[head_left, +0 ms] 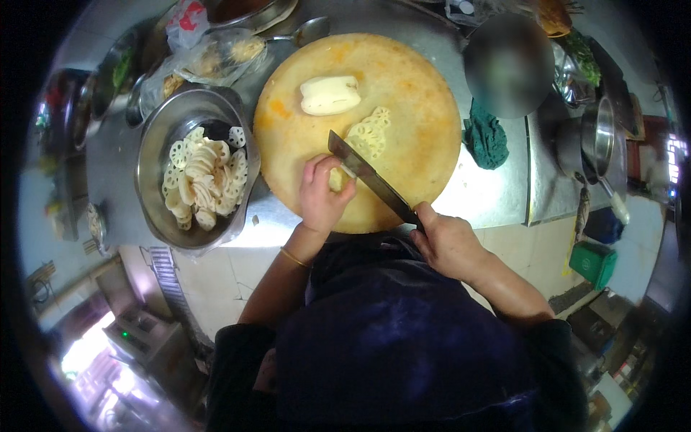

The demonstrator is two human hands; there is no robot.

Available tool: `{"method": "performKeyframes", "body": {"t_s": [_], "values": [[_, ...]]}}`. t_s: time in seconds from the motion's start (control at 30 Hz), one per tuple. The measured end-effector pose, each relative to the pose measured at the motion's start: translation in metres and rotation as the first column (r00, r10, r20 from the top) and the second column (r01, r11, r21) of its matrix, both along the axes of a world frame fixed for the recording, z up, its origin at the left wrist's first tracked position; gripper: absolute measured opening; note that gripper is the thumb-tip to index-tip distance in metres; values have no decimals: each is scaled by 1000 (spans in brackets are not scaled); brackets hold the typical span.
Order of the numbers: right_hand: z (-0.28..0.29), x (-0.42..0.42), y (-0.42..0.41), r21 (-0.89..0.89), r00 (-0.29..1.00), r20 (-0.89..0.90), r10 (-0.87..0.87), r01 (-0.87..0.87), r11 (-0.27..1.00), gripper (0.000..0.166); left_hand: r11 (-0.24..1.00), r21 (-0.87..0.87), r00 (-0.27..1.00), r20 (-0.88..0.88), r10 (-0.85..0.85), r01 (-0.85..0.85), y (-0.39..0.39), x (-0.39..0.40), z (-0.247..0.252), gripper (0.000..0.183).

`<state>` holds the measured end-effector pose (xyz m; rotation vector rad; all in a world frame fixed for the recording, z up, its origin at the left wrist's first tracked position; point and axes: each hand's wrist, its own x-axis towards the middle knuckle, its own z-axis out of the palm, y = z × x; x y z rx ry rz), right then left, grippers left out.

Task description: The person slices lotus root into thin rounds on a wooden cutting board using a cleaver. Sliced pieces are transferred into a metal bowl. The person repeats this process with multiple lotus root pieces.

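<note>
My right hand point(449, 242) grips the handle of a cleaver point(372, 178), whose dark blade slants up and left over a round cutting board point(421, 81). Left of the blade, my left hand point(322, 191) curls its fingers around a short piece of lotus root point(336, 180), partly hidden by the fingers. Cut lotus root slices point(371, 132) lie overlapped on the board beyond the blade. A peeled length of lotus root point(330, 95) rests farther back on the board. To the left, a metal basin point(146, 167) holds a heap of lotus root slices point(202, 175).
Behind the basin are clear plastic bags point(224, 56) with food inside. A metal ladle point(311, 31) lies behind the board. Right of the board sits a crumpled green cloth point(487, 137). Steel pots point(596, 137) stand at the far right, and a green bin point(593, 264) is lower down.
</note>
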<state>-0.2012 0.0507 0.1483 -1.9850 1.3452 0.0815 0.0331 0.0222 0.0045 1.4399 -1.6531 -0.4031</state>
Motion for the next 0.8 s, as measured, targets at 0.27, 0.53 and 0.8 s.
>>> {"method": "performKeyframes", "body": {"t_s": [0.27,0.53,0.8], "values": [[-2,16,-2,-48,1000,-4,-13,13,999,28,1000,16,1000,-27,-15,16,-1,1,-6,46],[-35,50,-27,-68,999,4,-47,47,997,26,997,70,1000,-4,12,-12,6,2,-10,48],[-56,22,-40,-171,935,320,-152,214,962,30,981,173,992,76,-102,87,16,23,17,56]]}}
